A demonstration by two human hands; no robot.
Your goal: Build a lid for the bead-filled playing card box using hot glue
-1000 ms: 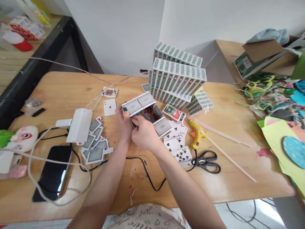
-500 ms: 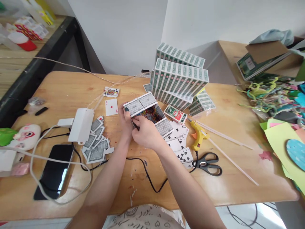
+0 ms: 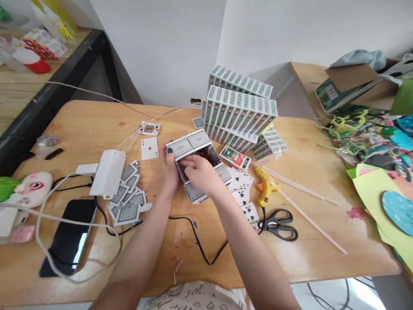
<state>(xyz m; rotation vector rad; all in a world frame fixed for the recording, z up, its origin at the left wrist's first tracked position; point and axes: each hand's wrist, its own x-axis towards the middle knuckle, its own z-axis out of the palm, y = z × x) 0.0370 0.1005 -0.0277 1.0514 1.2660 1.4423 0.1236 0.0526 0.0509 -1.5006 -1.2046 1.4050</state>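
Hands (image 3: 190, 170) on boxy, patterned card frame (image 3: 198, 165)

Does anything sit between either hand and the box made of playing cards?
No. The left hand grips the grey-backed playing-card box at its left edge, and the right hand rests directly on top of it; nothing visible separates them.
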